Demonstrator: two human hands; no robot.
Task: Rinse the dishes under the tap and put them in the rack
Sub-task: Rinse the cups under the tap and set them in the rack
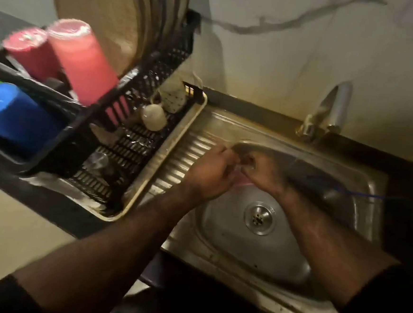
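Observation:
Over the left rim of the steel sink (221,234), my left hand (210,172) and my right hand (267,173) meet with curled fingers. A small pink item (244,182) shows just below and between them; most of it is hidden and blurred, and both hands seem to grip it. The tap (334,109) stands at the back right, apart from my hands, and no stream of water is visible. The black dish rack (154,83) is to the left on a beige tray (177,139). It holds upright plates (137,15), two upturned pink cups (82,60) and a white mug (154,116).
A blue cup (13,114) lies in the rack's near-left compartment, and a clear glass (99,160) lies on the rack floor. The ribbed drainboard (188,155) runs between tray and basin. The drain (258,217) is uncovered. A blue cord (360,195) crosses the sink's right rim.

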